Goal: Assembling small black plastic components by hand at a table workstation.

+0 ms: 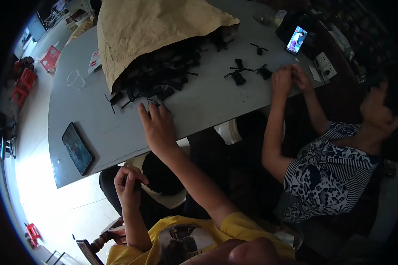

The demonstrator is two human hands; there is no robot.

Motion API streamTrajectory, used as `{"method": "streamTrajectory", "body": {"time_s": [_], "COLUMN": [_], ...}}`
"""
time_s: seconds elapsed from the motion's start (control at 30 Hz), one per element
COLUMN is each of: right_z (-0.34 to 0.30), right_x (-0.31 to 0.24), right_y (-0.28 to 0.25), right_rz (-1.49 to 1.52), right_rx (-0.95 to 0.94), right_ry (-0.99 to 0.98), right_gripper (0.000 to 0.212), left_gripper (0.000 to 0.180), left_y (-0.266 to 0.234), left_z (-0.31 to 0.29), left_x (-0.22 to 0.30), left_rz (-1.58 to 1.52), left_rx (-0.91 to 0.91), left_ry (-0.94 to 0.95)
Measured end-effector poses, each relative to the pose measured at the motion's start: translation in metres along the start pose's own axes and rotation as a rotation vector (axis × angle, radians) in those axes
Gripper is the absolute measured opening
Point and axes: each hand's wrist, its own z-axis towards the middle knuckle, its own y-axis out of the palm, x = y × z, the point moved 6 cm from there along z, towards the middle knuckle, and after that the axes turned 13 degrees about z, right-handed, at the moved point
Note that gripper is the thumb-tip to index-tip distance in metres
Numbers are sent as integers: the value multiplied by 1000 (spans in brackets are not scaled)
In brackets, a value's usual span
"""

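Note:
Over the table's near edge my right hand (158,126) reaches out, fingers apart, its tips at the near side of a pile of small black parts (163,84). Thin black leads or ties stick out of these parts; their exact kind is too dark to tell. The pile spills from the mouth of a large brown paper sack (159,26). Below the table edge, above my lap, my left hand (129,185) is curled closed around a small black piece (125,179), mostly hidden by the fingers.
On the grey table (199,112) lie a dark phone (77,148), a clear plastic cup (76,80) and several separate black parts (238,78). At right, a co-worker's hands (288,79) meet over the table edge, near a lit phone (296,40) and a socket strip (326,66).

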Motion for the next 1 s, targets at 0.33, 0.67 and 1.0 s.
{"method": "streamTrajectory", "body": {"time_s": [0.33,0.67,1.0], "right_z": [-2,-37,-42], "right_x": [9,-24,-30], "right_y": [-38,-7,-7], "right_rz": [646,1779,1179], "right_rx": [295,-590,-346], "right_ry": [46,387,210], "right_gripper": [25,17,16], "left_gripper": [11,19,5], "left_y": [-2,-4,-28], "left_z": [0,6,2], "left_x": [1,21,15], "left_rz": [124,279,587], "left_rx": [13,274,451], "left_ry": [-49,158,171]}}
